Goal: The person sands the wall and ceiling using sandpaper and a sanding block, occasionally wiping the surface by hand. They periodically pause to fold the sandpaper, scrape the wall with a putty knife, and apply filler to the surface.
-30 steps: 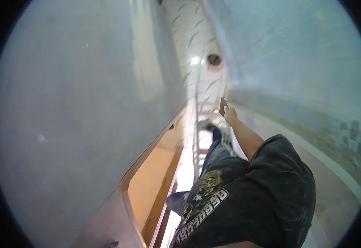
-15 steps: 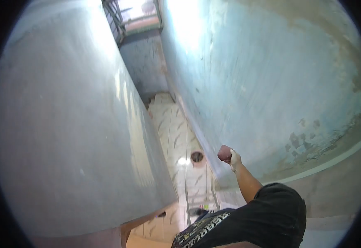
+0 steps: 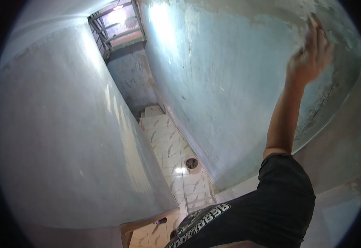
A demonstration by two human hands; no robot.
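A person's right hand [image 3: 310, 53], blurred, is raised against the peeling blue wall [image 3: 230, 82] at the frame's upper right. Whether its fingers clamp anything cannot be told. The plaster looks rigid, its paint flaky and brittle, offering no grip beyond a flat palm.
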